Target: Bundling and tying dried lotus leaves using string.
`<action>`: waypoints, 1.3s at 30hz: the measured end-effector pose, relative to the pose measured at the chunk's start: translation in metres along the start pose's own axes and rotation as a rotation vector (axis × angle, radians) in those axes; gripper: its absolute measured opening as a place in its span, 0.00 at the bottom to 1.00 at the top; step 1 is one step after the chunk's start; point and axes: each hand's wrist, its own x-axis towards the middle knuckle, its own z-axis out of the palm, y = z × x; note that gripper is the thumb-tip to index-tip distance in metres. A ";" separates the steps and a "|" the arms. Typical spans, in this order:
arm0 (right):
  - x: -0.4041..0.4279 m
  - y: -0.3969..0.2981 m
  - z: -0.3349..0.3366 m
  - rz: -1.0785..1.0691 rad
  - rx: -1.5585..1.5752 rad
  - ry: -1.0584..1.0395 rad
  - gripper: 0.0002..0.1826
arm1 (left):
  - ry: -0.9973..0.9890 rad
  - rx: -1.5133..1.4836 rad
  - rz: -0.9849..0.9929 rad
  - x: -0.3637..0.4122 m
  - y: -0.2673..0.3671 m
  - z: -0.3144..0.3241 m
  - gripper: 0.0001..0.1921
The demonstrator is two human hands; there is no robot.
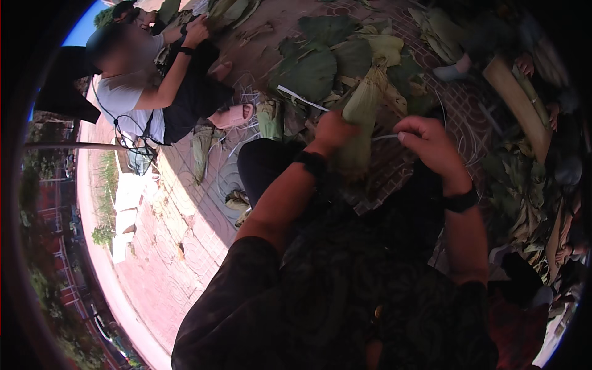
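Observation:
My left hand (334, 132) grips a folded bundle of large green leaves (363, 106), upright before my knees. To its right, my right hand (423, 138) pinches a thin pale strip (385, 137) that runs from the bundle to between my thumb and finger. Where the strip goes behind the bundle is hidden. Another pale strip (303, 98) sticks out at the upper left of my left hand. Broad flat leaves (312, 74) lie on the paving just beyond the bundle.
A person in a white shirt (125, 90) sits at the upper left, by a tangle of white strips (247, 97). Leaf bundles (269, 120) lie near my left knee. At right are more leaves (518, 185), a long flat board (520, 104) and other people's hands (525, 64).

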 end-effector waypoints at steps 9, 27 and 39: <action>0.023 0.000 -0.008 0.149 0.048 0.014 0.09 | 0.111 0.887 0.556 -0.015 0.045 0.017 0.10; 0.018 0.109 0.028 0.365 0.543 0.267 0.09 | -0.094 -0.114 0.282 -0.027 0.014 0.060 0.24; 0.046 0.008 0.038 -0.102 -0.444 -0.204 0.07 | -0.047 -0.194 0.595 -0.018 -0.019 0.094 0.14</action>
